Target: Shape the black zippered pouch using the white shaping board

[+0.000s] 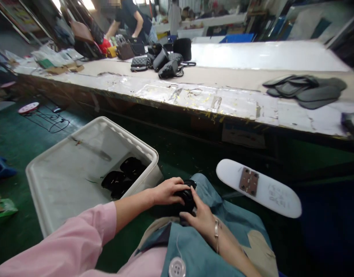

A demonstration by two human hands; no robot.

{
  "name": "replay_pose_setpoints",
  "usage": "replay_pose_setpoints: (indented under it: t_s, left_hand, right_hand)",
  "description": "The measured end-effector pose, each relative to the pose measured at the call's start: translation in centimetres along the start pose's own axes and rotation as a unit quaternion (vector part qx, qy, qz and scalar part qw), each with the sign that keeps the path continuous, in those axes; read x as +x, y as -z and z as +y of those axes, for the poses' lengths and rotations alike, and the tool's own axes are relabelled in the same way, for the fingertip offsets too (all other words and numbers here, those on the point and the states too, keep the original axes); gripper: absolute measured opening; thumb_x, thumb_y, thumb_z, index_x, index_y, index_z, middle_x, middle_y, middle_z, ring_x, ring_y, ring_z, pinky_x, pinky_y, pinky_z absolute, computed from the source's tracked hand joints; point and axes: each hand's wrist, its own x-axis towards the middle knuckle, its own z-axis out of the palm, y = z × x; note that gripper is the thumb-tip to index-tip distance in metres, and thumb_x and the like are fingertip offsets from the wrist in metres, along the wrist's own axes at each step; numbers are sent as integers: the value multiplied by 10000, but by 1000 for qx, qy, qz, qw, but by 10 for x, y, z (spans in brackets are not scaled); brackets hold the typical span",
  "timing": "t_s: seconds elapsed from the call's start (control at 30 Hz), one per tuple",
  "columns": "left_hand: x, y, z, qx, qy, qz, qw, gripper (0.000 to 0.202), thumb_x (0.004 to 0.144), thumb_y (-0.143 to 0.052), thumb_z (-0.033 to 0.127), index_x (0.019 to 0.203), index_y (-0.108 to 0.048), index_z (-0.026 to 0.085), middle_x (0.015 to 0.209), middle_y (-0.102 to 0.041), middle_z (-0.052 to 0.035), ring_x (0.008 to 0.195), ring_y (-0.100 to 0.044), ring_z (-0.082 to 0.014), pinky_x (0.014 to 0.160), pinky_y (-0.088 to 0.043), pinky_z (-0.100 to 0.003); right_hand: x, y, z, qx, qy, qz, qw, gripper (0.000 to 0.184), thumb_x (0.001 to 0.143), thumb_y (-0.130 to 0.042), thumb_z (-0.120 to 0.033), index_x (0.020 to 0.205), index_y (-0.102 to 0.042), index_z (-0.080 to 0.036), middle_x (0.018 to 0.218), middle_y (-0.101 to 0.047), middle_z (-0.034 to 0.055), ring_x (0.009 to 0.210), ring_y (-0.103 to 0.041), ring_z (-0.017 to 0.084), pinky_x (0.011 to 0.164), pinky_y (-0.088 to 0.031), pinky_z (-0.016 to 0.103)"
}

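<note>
A small black leather piece [187,197] rests on my lap over a blue apron. My left hand [167,191] curls over its left side, fingers closed on it. From the right, my right hand [202,218] presses against the same piece with fingers bent around it; a bracelet sits on that wrist. Most of the piece is hidden under my fingers. Just left of my hands stands a white plastic bin [64,173] with several more black pieces [123,177] in its near corner.
A white oval board with a metal plate [259,188] sticks out to the right of my knees. A long worktable [223,100] runs across ahead, with black bags [162,61] and dark flat cutouts [306,90] on it. Another person [130,19] works at its far end. Cables lie on the green floor.
</note>
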Motion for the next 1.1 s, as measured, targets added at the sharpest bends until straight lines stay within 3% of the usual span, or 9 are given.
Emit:
replay_pose_setpoints:
  t_s: [0.1,0.2,0.3,0.47,0.6,0.67,0.73,0.9,1.1]
  left_hand:
    - [7,33,27,-45,45,124,990,544,715,-713,405,1205,-596,198,971,-540,-63,896,-555,-187,831,-458,-296]
    - [7,68,68,-84,40,234,968,512,737,-697,398,1213,-590,244,948,-496,-37,861,-535,-155,777,-467,-268]
    - [3,75,98,-138,2,297,945,394,752,-679,399,1102,-655,222,981,-460,-49,802,-510,-129,678,-466,-237]
    - [4,37,91,-173,-77,275,942,509,657,-741,414,1098,-645,179,912,-464,-57,748,-484,-135,613,-459,-241]
    - [17,27,75,-141,-150,284,936,502,635,-752,428,1049,-648,164,1074,-495,-120,1104,-457,-286,976,-382,-452]
    - [25,31,73,-171,-189,233,938,514,648,-747,425,1064,-603,159,1180,-508,-138,1224,-405,-318,1070,-260,-500]
    - [31,34,73,-212,-204,172,940,577,662,-744,413,1130,-532,151,1173,-553,-145,1201,-460,-304,1072,-266,-494]
    - [37,29,73,-215,-220,159,938,634,660,-747,385,1191,-514,129,1084,-625,-149,1018,-584,-261,985,-385,-426]
    - [35,28,69,-195,-236,169,937,592,644,-757,409,1129,-575,123,1069,-648,-160,1023,-592,-270,1023,-345,-440]
  right_hand:
    - [25,18,-36,-33,92,103,990,626,741,-648,-246,1326,-464,-123,1235,-591,143,1134,-561,265,940,-485,405]
    - [36,53,-78,-24,185,142,972,535,808,-612,-295,1315,-481,-188,1201,-622,90,1045,-621,219,882,-530,336]
    - [31,82,-100,-65,265,145,951,471,821,-613,-293,1281,-518,-253,1125,-664,44,951,-660,189,798,-561,264]
    - [7,90,-73,-184,320,145,918,369,856,-568,-233,1224,-571,-257,1126,-657,34,961,-653,177,817,-549,250]
    - [-7,86,-63,-264,323,207,885,378,830,-605,-179,1206,-582,-205,1186,-614,74,1009,-623,195,876,-522,293]
    - [-7,84,-69,-263,332,241,873,293,818,-617,-156,1108,-634,-198,1136,-618,83,991,-612,203,873,-513,332]
    - [-5,83,-75,-247,331,259,873,189,811,-622,-146,991,-661,-186,1042,-619,86,939,-605,199,818,-519,343]
    - [-5,85,-80,-230,414,212,855,202,779,-596,-23,935,-636,-143,984,-611,92,992,-580,218,869,-513,410]
    - [-9,87,-73,-244,484,142,828,331,721,-627,36,1009,-635,-126,983,-639,82,1039,-588,260,945,-490,499]
